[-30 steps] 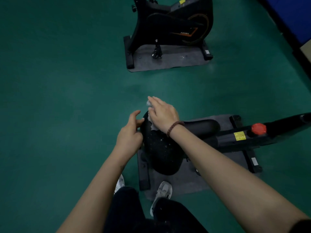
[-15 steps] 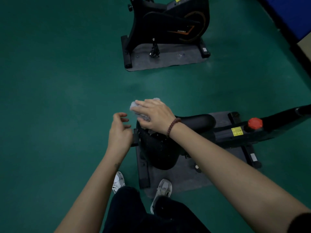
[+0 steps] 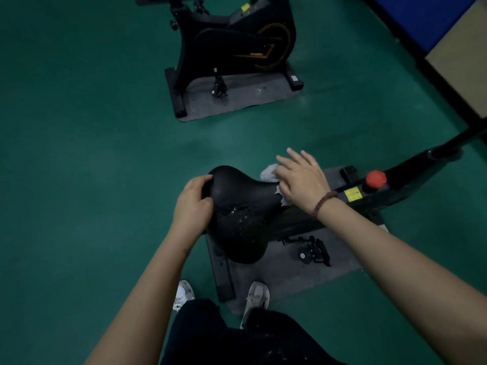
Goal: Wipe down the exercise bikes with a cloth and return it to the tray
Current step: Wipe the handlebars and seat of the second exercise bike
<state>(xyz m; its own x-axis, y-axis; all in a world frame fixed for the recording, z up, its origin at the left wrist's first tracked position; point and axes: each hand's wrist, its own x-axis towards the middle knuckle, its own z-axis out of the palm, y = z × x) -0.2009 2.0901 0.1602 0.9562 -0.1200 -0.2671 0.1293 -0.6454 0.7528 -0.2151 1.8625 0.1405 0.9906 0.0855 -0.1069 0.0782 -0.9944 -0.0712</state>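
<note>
Head view, wiping of the near bike. Your left hand is now gripping the wide rear edge of the saddle, fingers curled over the rim; half a second ago it was hanging just off that edge, holding nothing. Your right hand is pressing the pale cloth flat against the narrow nose of the saddle, fingers straight and spread rather than closed round the fabric, so the cloth is being pinned under the palm, with one bunch showing beyond the fingers and a scrap below the heel of the hand. A second ago this hand and the cloth were working at the rear end, close to your left hand; they are now sitting well along toward the red knob on the frame. Judged from this, you are bracing the seat while carrying a stroke from back to front. Pale specks are showing on the middle of the saddle, so the pass is probably not finishing the surface. The far bike is standing well apart on its own mat, and the tray is not appearing in view, so the return is lying some way ahead.
</note>
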